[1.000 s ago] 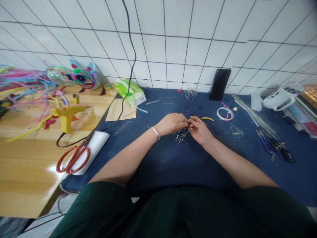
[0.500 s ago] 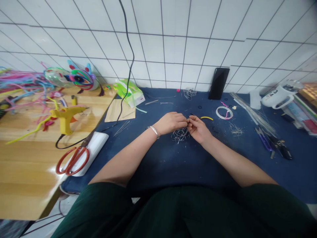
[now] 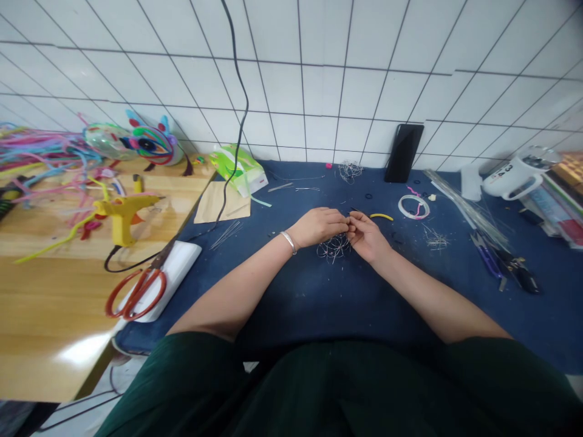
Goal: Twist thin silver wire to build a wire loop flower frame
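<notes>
Wire tangle [image 3: 334, 247], silver: centre, on or just above table [image 3: 314, 300]. Left hand [image 3: 319, 226], right hand [image 3: 368, 239]: fingers pinched together, apparently on its far edge, exact hold hidden. Handling: light grip, left hand steady, loops unbent.

Head-worn view — forward and down

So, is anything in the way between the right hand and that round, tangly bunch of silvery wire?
No, nothing visible. The right hand is at the edge of the round, silvery wire tangle. The left hand is at its top. The curved yellow handle lies beyond the right hand, not between.
</notes>
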`<state>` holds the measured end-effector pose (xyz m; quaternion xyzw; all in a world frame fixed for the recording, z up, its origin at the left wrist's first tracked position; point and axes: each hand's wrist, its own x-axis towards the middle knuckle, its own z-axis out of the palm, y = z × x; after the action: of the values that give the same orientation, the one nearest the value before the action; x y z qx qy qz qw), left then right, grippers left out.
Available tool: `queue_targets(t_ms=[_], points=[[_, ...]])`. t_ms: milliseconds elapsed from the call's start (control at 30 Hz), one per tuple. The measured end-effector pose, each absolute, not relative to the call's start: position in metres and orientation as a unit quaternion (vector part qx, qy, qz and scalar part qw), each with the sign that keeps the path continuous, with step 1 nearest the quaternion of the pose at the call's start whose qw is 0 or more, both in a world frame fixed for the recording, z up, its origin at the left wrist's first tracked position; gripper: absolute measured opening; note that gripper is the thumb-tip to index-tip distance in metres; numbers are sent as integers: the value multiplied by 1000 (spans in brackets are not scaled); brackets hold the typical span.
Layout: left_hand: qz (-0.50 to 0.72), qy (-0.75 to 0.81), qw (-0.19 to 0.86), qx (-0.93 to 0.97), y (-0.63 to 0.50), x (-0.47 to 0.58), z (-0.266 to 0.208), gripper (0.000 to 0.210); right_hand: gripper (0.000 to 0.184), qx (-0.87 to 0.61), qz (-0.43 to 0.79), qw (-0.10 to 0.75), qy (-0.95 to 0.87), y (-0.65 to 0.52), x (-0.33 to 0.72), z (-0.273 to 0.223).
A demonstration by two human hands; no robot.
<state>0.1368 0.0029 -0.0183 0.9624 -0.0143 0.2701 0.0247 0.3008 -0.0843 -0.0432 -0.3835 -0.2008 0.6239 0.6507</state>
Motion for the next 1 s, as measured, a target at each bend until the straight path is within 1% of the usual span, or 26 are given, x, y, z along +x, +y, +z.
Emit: queue_targets(t_ms=[167, 267, 333, 467, 567, 633, 700, 800, 900, 1000], points=[[266, -2, 52, 963, 4, 136, -21, 23, 20, -380, 628, 647, -208, -85, 302, -42], [283, 34, 115, 952, 7, 135, -23, 23, 22, -382, 631, 640, -213, -86, 303, -41], [308, 61, 201, 928, 8, 134, -23, 19, 22, -384, 632, 636, -219, -87, 303, -42], [340, 92, 418, 837, 5, 135, -20, 10, 23, -387, 635, 626, -234, -88, 303, -43], [315, 103, 565, 756, 1, 137, -20, 13, 23, -398, 628, 620, -252, -88, 301, -43], [305, 113, 623, 712, -1, 138, -22, 15, 24, -417, 610, 617, -268, -88, 300, -43], [309, 124, 650, 683, -2, 139, -24, 17, 24, -447, 578, 614, -298, -88, 300, -41], [316, 146, 663, 663, -2, 141, -24, 17, 21, -490, 499, 610, -373, -89, 302, -36], [309, 173, 651, 672, -4, 142, -20, 16, 17, -520, 413, 595, -453, -91, 304, -29], [292, 206, 614, 704, -6, 142, -16, 16, 14, -547, 323, 567, -525, -94, 305, -20]])
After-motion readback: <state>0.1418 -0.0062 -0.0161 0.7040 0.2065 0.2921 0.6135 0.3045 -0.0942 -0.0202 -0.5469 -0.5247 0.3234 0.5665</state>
